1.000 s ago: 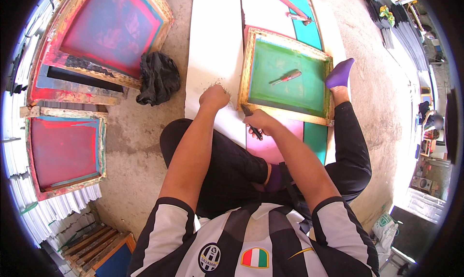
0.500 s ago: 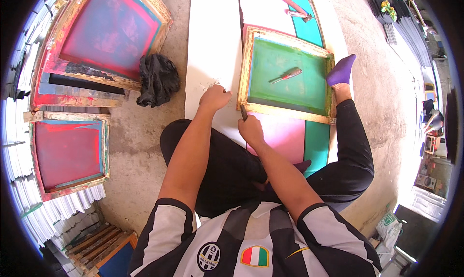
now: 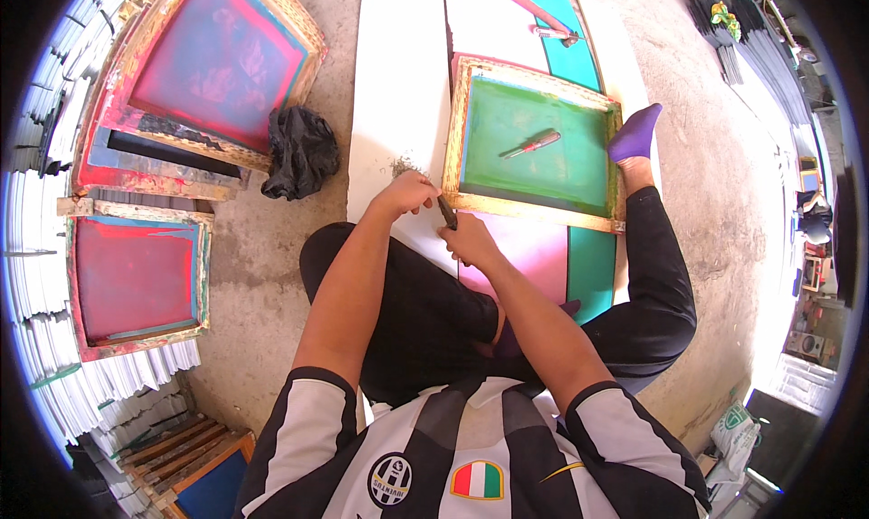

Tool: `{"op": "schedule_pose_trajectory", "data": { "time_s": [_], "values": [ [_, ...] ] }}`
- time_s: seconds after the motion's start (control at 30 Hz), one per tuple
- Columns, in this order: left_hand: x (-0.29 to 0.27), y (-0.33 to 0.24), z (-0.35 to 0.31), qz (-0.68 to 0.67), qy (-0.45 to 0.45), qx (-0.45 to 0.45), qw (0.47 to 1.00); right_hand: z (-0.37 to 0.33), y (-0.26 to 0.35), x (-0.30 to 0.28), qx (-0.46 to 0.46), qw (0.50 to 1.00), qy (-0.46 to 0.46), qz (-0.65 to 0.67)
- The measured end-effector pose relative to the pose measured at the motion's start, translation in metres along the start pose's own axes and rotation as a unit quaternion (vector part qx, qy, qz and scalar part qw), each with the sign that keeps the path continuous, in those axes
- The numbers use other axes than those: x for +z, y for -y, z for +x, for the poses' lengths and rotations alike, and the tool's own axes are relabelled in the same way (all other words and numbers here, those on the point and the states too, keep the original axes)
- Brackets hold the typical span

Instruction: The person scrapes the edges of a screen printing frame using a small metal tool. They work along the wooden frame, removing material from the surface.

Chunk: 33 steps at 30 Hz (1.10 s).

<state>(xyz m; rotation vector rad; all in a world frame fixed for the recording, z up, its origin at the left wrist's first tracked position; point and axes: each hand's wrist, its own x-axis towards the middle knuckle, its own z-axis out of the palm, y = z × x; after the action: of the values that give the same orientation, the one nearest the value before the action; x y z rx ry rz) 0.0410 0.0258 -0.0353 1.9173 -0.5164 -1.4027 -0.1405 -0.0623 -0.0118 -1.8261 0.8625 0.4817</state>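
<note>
My right hand (image 3: 471,238) is closed around a slim dark tool (image 3: 447,213) whose kind I cannot make out. Its tip points up to my left hand (image 3: 407,193), whose fingers are curled in a pinch; anything between them is too small to see. Just beyond that hand, small dark bits (image 3: 404,165) lie scattered on a white board (image 3: 389,85). A wooden screen-printing frame (image 3: 534,213) with green mesh rests beside both hands, its near left corner closest to the tool. On the mesh lies a screwdriver (image 3: 532,142) with a red and clear handle.
A hammer (image 3: 548,17) lies beyond the frame. My purple-socked foot (image 3: 635,132) touches the frame's right side. Pink (image 3: 520,257) and teal (image 3: 590,275) sheets lie under it. At left stand red-stained screen frames (image 3: 140,279), stacked white sheets (image 3: 100,392) and a black plastic bag (image 3: 303,152).
The tool in my right hand has swung left, away from the frame's corner and up to my left hand's fingers. My left hand has turned and dropped slightly, uncovering more dark bits.
</note>
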Motion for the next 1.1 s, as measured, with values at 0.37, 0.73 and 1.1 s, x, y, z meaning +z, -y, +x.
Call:
{"op": "schedule_pose_trajectory", "data": {
  "time_s": [0.37,0.73,1.1],
  "values": [
    [0.002,-0.007,0.007,-0.020,0.025,-0.018,0.999,0.008,-0.014,-0.009,-0.016,0.990,0.078,0.113],
    [-0.002,0.001,0.030,0.009,-0.077,0.035,0.996,0.027,-0.016,-0.074,0.160,0.957,0.216,0.108],
    [-0.011,-0.029,0.000,0.249,-0.168,-0.088,0.950,0.039,0.002,-0.084,0.209,0.941,0.261,0.059]
  ]
}}
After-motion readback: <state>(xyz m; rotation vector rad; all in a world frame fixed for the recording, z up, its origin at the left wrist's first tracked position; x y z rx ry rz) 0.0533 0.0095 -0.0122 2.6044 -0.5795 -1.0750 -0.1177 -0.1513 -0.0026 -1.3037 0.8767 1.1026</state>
